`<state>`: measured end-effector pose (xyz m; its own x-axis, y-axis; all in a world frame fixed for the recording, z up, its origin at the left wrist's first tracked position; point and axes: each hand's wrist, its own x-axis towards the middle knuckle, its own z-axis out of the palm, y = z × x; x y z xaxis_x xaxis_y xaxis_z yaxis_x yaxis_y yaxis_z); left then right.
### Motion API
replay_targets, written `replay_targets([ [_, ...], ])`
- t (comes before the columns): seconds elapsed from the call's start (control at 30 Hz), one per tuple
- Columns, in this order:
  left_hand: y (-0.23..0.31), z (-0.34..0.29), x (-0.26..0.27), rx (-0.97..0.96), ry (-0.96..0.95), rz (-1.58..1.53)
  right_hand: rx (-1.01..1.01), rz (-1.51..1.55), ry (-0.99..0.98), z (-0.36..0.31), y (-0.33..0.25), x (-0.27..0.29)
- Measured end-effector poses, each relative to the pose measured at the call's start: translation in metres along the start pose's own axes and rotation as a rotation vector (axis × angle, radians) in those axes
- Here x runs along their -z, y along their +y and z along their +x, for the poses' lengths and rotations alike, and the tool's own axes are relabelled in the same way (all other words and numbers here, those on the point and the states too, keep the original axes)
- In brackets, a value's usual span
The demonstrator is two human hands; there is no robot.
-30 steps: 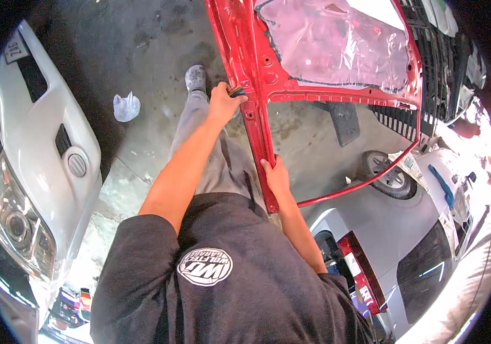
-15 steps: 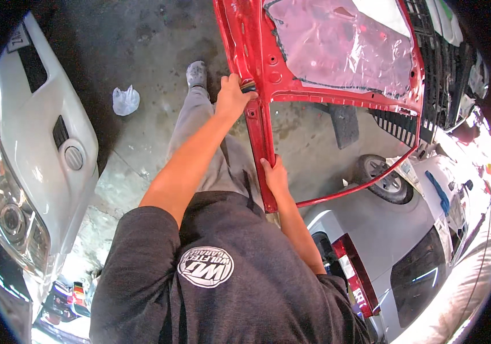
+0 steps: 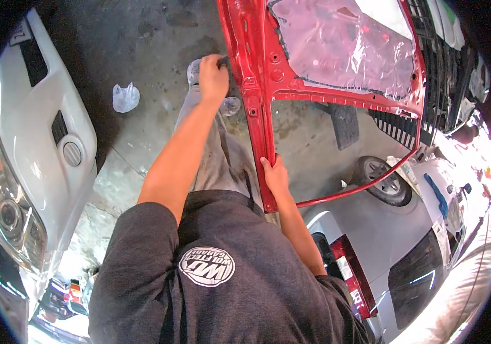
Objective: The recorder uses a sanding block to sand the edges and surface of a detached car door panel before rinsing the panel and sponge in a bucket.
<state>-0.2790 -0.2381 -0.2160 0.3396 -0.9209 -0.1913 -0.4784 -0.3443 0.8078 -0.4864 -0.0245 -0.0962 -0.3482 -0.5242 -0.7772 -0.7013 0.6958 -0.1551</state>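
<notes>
Two hands point(image 3: 214, 83), two shoes point(image 3: 230, 106), one red door frame point(image 3: 264, 135), one dark block point(image 3: 224, 60), one plastic bag point(image 3: 126, 98), one shirt emblem point(image 3: 206, 266) and one wheel point(image 3: 384, 181) are visible.

Left hand point(image 3: 213, 80): came off the face of the red door point(image 3: 260, 129) and moved up and left, to just beside its left edge, upper centre of the picture.
Dark object point(image 3: 224, 60): travelled with those fingers; only a small part showed.
Door patch point(image 3: 249, 81): lay uncovered where the fingers had been.
Near shoe point(image 3: 230, 106): came into view below the hand.
Far shoe point(image 3: 193, 70): became partly covered by the hand.
</notes>
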Motion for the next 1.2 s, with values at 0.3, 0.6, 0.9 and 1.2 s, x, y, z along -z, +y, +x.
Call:
replay_targets([
  [0.3,0.039,-0.068,-0.01,0.012,-0.097,-0.097,0.001,0.02,0.004,0.002,0.001,-0.004],
  [0.6,0.027,-0.101,-0.018,-0.036,-0.121,-0.035,0.062,0.071,0.033,0.002,0.002,-0.005],
  [0.9,0.014,-0.083,-0.03,-0.04,-0.087,0.145,0.035,0.044,0.059,-0.002,0.006,-0.01],
  [1.2,0.021,-0.09,-0.018,-0.069,-0.153,0.075,0.035,0.025,0.052,-0.006,-0.002,-0.004],
])
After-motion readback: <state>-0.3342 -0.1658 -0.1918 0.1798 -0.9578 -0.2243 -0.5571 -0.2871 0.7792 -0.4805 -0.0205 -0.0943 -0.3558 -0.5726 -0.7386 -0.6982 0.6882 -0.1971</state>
